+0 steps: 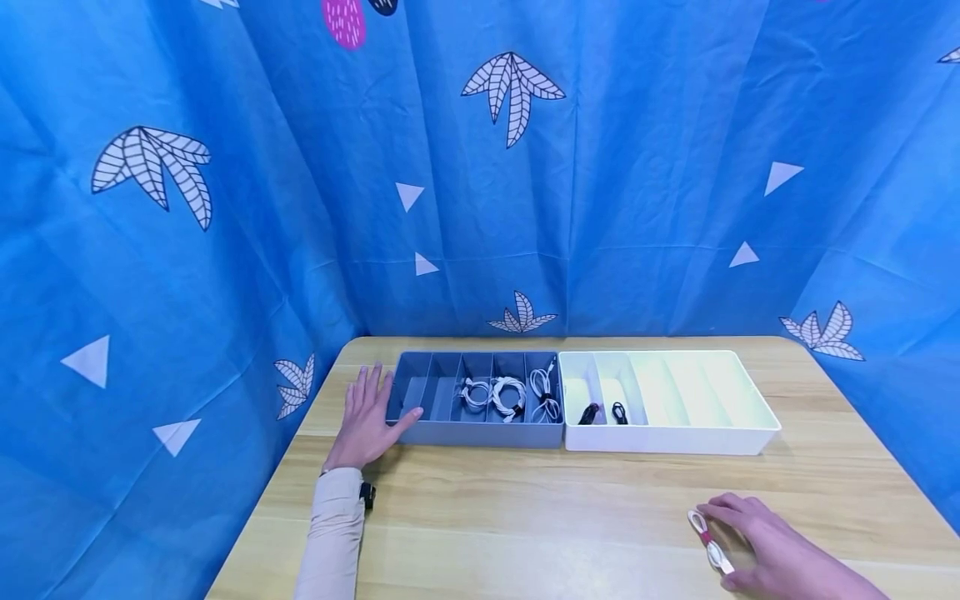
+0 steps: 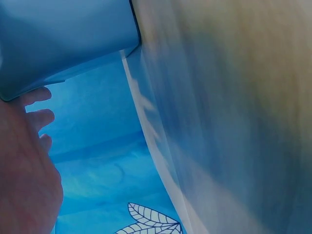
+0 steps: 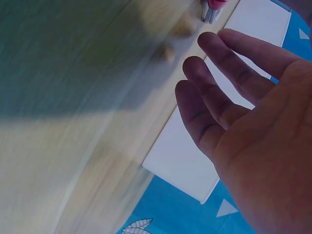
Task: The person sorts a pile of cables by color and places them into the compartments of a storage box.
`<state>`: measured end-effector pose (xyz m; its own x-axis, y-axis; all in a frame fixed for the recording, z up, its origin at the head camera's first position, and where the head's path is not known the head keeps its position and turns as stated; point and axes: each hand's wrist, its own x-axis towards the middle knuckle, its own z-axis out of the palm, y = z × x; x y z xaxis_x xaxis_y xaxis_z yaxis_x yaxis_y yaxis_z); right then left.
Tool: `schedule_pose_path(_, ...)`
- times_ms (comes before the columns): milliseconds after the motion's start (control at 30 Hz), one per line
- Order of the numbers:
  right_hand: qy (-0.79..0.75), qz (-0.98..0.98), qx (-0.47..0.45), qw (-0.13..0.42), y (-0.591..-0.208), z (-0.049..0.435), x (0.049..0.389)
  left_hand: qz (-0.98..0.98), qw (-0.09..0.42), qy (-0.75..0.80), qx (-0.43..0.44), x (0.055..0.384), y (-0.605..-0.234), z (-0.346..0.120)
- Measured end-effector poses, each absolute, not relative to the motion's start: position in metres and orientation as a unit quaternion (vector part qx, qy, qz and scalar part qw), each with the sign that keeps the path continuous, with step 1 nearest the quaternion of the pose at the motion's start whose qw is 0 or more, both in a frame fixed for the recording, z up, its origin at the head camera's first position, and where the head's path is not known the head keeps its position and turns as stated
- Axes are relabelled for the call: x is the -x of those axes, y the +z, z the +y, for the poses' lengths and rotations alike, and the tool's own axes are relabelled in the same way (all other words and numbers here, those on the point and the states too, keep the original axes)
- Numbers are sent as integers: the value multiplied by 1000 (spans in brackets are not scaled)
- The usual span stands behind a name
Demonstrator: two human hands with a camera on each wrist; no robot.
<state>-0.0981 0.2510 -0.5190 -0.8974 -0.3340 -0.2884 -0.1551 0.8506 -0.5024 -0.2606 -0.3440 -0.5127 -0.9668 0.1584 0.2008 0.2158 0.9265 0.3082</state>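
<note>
My left hand (image 1: 367, 421) rests at the left end of a grey-blue divided box (image 1: 480, 434), thumb over the front rim and fingers along the side. In the left wrist view its fingertips reach under the edge of the box (image 2: 68, 34). Low on the right, my right hand (image 1: 761, 542) pinches a bundled white cable (image 1: 716, 557) with a red tie, index finger near the looped end and thumb at the other. The right wrist view shows the cable's tie (image 3: 216, 4) at the top edge, while the other fingers (image 3: 202, 87) are loosely bent.
Coiled white cables (image 1: 508, 398) lie in three compartments of the grey-blue box. Against its right end stands a white divided box (image 1: 667, 440), with black cables (image 1: 619, 412) in its two left compartments. A blue patterned curtain (image 1: 637, 167) surrounds the wooden table (image 1: 525, 525).
</note>
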Motion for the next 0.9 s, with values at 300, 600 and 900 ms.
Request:
schedule_pose_path(300,-234,947,114,187,-518,248,98,-978,82,-166,95,261,-516,-345)
schedule_pose_path(600,-220,953,137,154,-520,246,98,-979,80,-163,95,262,-517,-345)
schedule_pose_path(900,-231,947,150,164,-519,246,100,-977,75,-173,96,263,-516,-345)
